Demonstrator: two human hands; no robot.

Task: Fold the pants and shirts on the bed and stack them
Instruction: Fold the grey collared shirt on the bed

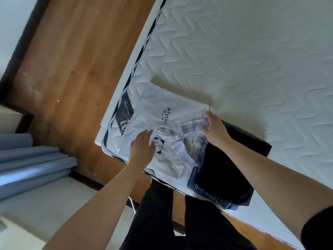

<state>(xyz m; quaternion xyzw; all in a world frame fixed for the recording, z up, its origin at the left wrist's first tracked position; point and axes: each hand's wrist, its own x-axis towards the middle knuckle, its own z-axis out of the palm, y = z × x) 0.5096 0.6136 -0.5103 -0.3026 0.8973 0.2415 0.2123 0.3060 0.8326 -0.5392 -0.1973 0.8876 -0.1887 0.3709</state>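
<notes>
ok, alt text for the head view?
Both hands lie flat on a folded white shirt at a mattress corner: left hand by its cat print, right hand at its plaid collar, beside dark folded pants.

Both arms bare, stretched fwd and converging — forearms long in view. Left hand [142, 147] lies palm down, fingers straight and close together, thumb out to the side. Right hand [214, 128] also palm down, wrist bent a bit, fingers extended and slightly spread. Dark sleeve edge shows on the right upper arm — hands well apart.
</notes>
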